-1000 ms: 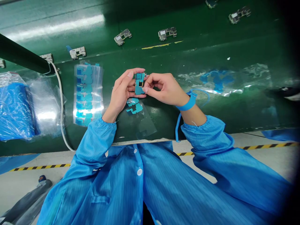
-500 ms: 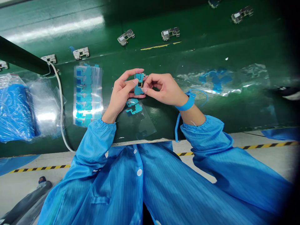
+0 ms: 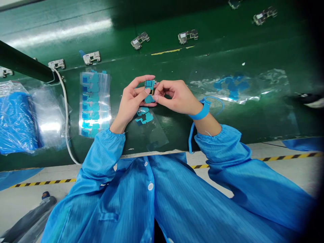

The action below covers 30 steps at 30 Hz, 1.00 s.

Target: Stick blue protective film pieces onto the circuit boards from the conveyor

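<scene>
Circuit board [image 3: 150, 99]: blue-faced, between both hands, held above the green tabletop [image 3: 177, 131].
Left hand [image 3: 131, 96]: its fingers grip the board, thumb lying across the face.
Right hand [image 3: 174, 96]: fingers bent, tips at the board's right edge; whether they pinch it, one cannot tell.
Wristband [image 3: 201, 111]: blue, around the right wrist.
Sheet of blue film pieces [image 3: 94, 104]: flat, left of the left hand.
</scene>
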### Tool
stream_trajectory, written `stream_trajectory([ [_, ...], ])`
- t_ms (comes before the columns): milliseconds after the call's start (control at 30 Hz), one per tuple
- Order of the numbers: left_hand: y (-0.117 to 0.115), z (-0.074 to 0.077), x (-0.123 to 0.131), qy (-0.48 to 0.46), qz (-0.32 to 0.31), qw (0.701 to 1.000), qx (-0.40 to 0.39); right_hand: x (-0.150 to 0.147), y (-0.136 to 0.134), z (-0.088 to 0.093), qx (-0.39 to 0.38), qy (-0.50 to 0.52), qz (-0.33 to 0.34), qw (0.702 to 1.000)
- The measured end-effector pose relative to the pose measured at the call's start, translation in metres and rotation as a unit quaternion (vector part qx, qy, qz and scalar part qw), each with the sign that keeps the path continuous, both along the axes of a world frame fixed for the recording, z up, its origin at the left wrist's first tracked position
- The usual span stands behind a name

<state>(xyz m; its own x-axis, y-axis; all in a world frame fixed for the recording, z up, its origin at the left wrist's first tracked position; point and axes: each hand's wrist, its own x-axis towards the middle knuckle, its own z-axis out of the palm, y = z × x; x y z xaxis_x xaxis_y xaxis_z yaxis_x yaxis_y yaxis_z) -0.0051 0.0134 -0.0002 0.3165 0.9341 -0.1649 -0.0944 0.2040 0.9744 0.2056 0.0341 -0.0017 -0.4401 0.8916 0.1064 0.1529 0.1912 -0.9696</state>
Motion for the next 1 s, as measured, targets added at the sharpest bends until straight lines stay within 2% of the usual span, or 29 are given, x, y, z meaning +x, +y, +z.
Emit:
stream_trajectory([
  [300, -0.0008, 0.0034, -0.0012, 0.005, 0.015, 1.0, -0.009, -0.0008, -0.0018, 0.0045, -0.009, 0.028, -0.001, 1.0],
  [500, -0.0013, 0.0047, -0.0016, -0.019, 0.012, 1.0, 0.01, -0.0005, -0.0031, 0.0057, 0.015, 0.029, -0.006, 0.999],
  [700, -0.0011, 0.0084, -0.0014, -0.077, 0.036, 0.996, -0.019, -0.0016, -0.004, 0.0043, 0.056, 0.027, -0.026, 0.998],
  [1000, -0.0001, 0.0068, -0.0031, -0.095, 0.038, 0.995, -0.01, -0.0034, -0.0048, 0.0039, 0.102, 0.001, -0.052, 0.993],
])
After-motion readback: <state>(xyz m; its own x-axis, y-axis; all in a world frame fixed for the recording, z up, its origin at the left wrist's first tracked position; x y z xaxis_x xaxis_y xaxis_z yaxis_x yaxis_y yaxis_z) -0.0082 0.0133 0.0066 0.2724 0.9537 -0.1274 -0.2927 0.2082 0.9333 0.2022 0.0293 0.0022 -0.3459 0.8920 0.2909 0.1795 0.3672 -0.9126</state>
